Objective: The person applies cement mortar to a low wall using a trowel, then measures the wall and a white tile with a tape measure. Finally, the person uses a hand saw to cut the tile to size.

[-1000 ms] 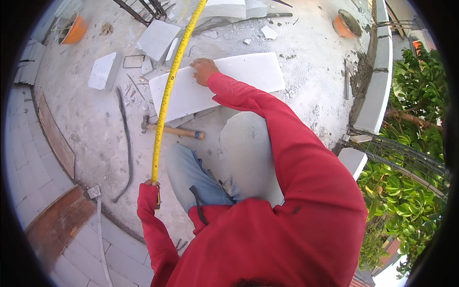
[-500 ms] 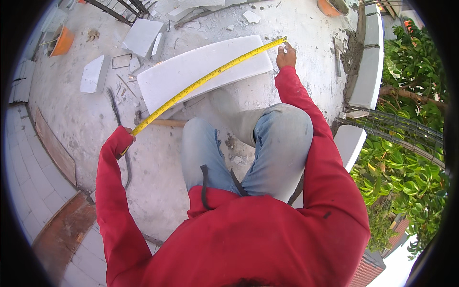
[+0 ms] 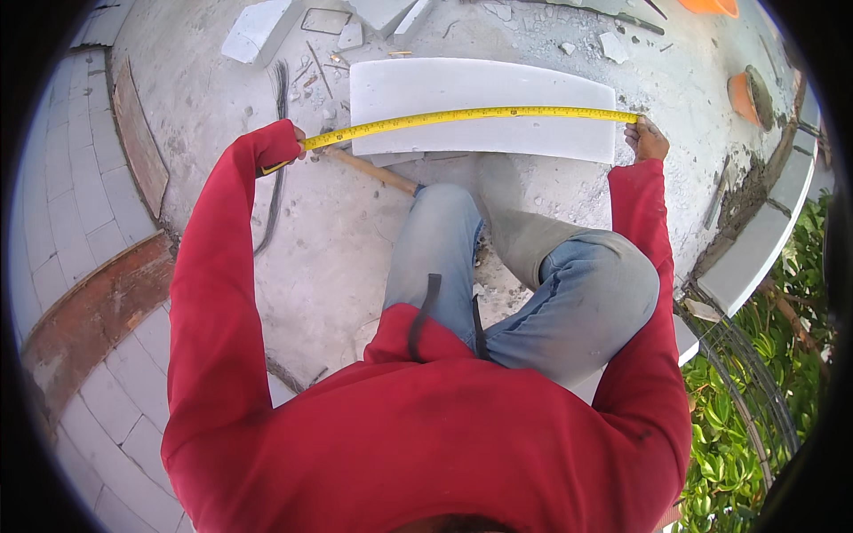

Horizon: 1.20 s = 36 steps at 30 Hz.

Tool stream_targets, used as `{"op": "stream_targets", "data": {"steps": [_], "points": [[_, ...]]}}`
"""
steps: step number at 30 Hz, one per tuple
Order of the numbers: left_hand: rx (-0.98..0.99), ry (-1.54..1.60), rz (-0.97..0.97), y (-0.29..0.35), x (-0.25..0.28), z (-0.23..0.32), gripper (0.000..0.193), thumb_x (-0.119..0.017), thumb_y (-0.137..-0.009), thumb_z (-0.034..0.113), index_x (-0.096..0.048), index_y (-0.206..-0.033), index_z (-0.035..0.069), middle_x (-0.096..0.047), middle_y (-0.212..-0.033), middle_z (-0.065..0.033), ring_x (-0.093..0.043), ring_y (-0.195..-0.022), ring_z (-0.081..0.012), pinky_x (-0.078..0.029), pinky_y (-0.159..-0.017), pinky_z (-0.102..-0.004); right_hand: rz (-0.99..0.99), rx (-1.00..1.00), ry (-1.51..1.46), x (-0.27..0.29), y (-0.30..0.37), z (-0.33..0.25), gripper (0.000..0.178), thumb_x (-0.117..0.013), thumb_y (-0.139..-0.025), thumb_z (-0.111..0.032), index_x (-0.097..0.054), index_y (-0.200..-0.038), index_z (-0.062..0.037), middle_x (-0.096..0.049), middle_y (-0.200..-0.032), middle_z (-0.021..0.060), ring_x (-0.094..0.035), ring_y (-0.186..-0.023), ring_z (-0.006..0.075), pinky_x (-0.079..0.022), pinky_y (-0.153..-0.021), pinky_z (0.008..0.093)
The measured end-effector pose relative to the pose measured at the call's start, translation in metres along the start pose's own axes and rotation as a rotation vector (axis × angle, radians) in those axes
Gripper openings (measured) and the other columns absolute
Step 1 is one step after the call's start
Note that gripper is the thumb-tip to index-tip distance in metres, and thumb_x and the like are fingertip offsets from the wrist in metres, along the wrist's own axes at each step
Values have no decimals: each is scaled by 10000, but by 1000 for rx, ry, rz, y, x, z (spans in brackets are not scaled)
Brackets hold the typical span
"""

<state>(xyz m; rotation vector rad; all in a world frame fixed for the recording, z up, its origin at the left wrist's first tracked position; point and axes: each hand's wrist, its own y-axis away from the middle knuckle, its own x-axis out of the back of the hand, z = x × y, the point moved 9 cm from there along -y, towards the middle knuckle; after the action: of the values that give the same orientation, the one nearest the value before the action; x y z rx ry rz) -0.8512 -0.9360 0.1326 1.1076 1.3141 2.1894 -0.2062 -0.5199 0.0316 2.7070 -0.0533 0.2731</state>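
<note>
– Saw dusty, blotchy concrete floor (image 3: 329, 275) all round, and leafy branches (image 3: 733, 435) cut short by the view's dark rim?
– Yes, and noticed one orange bucket (image 3: 711, 6) cropped at the top; left hand (image 3: 299, 142)?
– Mostly lost inside a red sleeve (image 3: 213, 266), but clasped around the yellow tape measure (image 3: 484, 113), with barely any casing (image 3: 272, 168) showing
– And the right hand (image 3: 647, 140)?
– Caught pinching the tape's tip just beyond the right end of the smooth, white, flat-faced block (image 3: 480, 82)
– Pulled straight?
– Looked slightly curved, ran lengthwise over the block; couldn't tell touching from hovering
– Also spotted a hammer (image 3: 373, 171) with a round wooden handle near the left hand, head hard to make out
</note>
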Motion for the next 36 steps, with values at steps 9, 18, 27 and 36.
{"op": "stream_targets", "data": {"steps": [9,18,27,36], "points": [[40,41,-55,-17,12,26,313,-653,-959,310,-720,-942,5,-651,-720,-56,-621,-698,-146,-489,-672,-334,34,-131,-98,17,-19,27,254,-649,-995,-103,-655,-1181,70,-726,-955,142,-715,-777,201,-624,-695,309],[60,-56,-143,0,22,18,472,-838,-761,297,-699,-1108,8,-682,-853,-61,-639,-770,-156,-510,-723,-320,92,-265,-78,45,-53,27,189,-627,-977,-13,-673,-1127,94,-696,-981,149,-696,-817,213,-621,-730,303],[-18,-14,-116,-24,9,13,617,-871,-677,289,-630,-1186,36,-698,-894,-107,-677,-785,-195,-554,-692,-345,212,-306,-89,85,-44,57,124,-643,-941,54,-681,-1040,118,-687,-908,166,-706,-735,225,-658,-683,325],[-123,-115,129,-38,-1,-7,528,-828,-689,213,-623,-1142,33,-722,-900,-167,-707,-809,-263,-564,-727,-384,272,-323,-72,57,-22,48,118,-648,-941,60,-650,-1034,131,-677,-993,199,-707,-804,253,-660,-719,343]]}}
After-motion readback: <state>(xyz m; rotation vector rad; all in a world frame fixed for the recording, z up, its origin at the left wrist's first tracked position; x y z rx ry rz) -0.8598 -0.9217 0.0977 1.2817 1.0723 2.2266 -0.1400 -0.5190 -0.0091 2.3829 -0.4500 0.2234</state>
